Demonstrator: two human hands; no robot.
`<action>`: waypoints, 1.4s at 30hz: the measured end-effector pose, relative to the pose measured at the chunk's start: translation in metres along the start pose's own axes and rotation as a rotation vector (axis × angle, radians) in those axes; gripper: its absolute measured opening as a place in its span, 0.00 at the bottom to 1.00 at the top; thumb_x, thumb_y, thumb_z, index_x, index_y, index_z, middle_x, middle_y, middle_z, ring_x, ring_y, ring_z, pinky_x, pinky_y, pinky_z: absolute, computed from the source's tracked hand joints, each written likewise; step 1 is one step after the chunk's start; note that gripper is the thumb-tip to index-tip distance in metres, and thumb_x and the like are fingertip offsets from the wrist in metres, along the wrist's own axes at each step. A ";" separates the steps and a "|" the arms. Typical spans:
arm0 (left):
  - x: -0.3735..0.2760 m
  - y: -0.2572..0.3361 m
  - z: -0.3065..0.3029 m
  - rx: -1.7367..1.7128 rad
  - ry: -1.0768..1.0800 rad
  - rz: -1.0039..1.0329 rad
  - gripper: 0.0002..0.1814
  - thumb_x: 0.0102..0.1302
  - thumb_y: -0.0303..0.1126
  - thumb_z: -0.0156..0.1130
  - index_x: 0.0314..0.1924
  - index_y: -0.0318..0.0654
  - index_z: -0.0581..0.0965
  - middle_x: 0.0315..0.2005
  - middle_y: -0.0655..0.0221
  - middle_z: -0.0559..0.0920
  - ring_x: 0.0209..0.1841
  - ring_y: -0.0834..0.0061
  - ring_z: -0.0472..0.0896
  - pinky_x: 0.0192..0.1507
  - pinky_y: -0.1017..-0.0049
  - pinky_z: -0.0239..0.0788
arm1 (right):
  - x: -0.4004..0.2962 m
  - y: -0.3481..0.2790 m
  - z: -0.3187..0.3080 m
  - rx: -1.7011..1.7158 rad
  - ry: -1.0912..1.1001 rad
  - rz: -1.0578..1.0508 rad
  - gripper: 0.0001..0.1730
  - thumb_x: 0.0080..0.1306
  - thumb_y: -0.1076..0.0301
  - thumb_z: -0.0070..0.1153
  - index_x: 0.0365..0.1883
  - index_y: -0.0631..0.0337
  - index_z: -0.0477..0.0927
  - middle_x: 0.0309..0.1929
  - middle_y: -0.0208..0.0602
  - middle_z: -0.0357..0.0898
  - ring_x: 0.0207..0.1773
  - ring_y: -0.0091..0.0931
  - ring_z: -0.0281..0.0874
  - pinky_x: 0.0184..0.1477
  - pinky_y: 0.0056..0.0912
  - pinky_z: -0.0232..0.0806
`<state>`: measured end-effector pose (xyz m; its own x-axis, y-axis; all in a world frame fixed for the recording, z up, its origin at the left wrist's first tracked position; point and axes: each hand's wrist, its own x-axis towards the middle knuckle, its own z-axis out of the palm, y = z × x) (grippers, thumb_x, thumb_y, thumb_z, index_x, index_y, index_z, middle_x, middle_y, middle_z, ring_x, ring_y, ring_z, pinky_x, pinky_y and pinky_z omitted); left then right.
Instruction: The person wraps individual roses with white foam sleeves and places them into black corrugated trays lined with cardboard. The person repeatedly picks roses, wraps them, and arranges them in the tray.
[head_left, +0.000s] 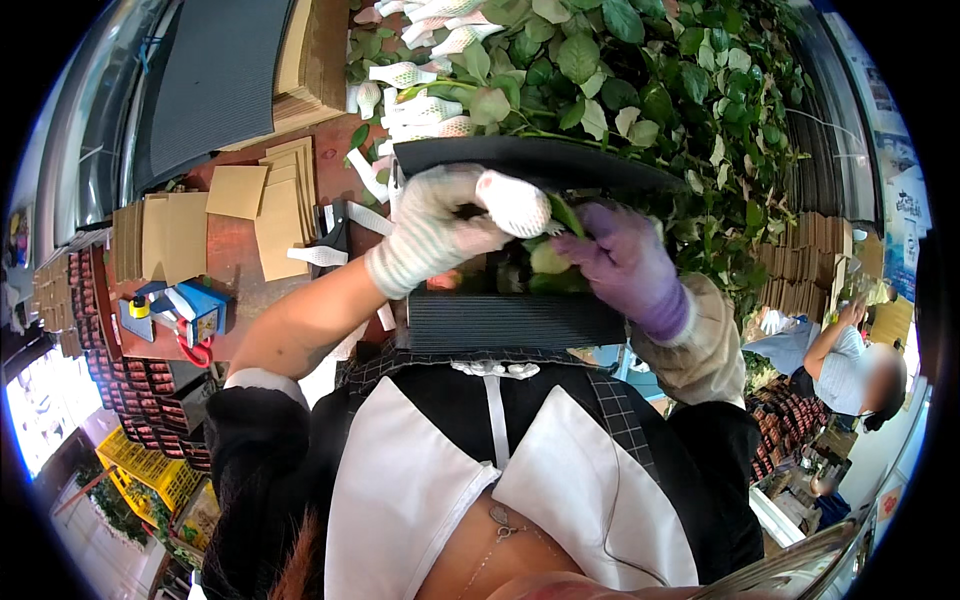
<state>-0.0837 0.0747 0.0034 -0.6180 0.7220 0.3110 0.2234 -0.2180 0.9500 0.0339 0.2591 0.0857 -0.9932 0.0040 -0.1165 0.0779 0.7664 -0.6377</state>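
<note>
My left hand (442, 225), in a striped knit glove, holds a flower head in a white foam net sleeve (517, 206). Just right of it, my right hand (626, 259), in a purple glove, has its fingers closed at the leafy stem, beside a green leaf (566, 214). Motion blurs the right fingers, and the stem itself is mostly hidden. Below both hands lies black corrugated sheet (517, 322), its near panel toward my body. A black panel (525, 161) rises behind the hands. Leaves and a reddish patch show between the panels.
Sleeved flowers (424, 111) with leafy stems (630, 67) are heaped behind. Cardboard pieces (281, 214), a black stapler-like tool (335, 225) and a loose foam sleeve (318, 256) lie left. Red-handled scissors (193, 345) hang by a blue box (202, 311). Another person (847, 375) is at right.
</note>
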 end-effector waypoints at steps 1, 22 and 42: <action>-0.007 0.003 -0.008 -0.100 0.011 -0.097 0.13 0.50 0.22 0.70 0.37 0.35 0.79 0.28 0.69 0.81 0.31 0.79 0.79 0.35 0.79 0.70 | -0.002 -0.008 -0.011 0.052 -0.036 0.027 0.09 0.56 0.72 0.55 0.36 0.61 0.80 0.31 0.45 0.79 0.33 0.42 0.78 0.35 0.41 0.69; -0.023 0.014 -0.035 -0.183 -0.096 -0.135 0.16 0.43 0.27 0.77 0.33 0.39 0.79 0.34 0.65 0.82 0.40 0.72 0.80 0.44 0.71 0.71 | -0.001 -0.002 -0.008 0.152 -0.294 0.032 0.13 0.56 0.74 0.52 0.40 0.63 0.81 0.30 0.39 0.80 0.30 0.28 0.79 0.34 0.28 0.70; -0.033 0.010 -0.041 0.035 -0.154 -0.048 0.09 0.50 0.23 0.70 0.29 0.38 0.76 0.28 0.70 0.80 0.32 0.75 0.77 0.37 0.75 0.68 | 0.000 0.001 0.000 0.173 -0.356 0.097 0.15 0.58 0.75 0.51 0.43 0.62 0.80 0.32 0.38 0.80 0.31 0.26 0.79 0.36 0.27 0.70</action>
<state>-0.0920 0.0219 0.0041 -0.5062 0.8240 0.2545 0.2241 -0.1593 0.9615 0.0343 0.2597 0.0848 -0.8908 -0.1750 -0.4194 0.2134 0.6537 -0.7260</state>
